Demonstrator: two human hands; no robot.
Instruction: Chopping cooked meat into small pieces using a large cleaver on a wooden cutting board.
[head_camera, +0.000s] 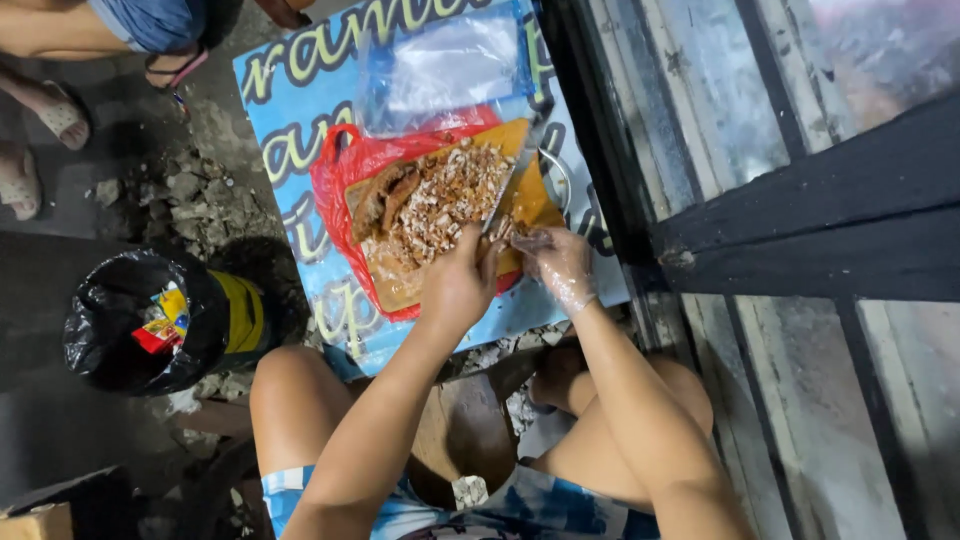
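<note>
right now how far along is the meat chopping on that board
Mostly done: a wide heap of chopped meat covers the cutting board. In hand: the left hand grips a knife while the gloved right hand steadies a small bit at its edge. Left: the whole browned pieces at the board's far side.

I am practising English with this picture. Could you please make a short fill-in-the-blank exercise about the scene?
1. The chopped meat lies on a ____ board.
2. Under the board is a ____ plastic bag.
3. The right hand wears a clear plastic ____.
4. The bin on the floor is lined with a ____ bag.

Missing words: wooden; red; glove; black
</note>
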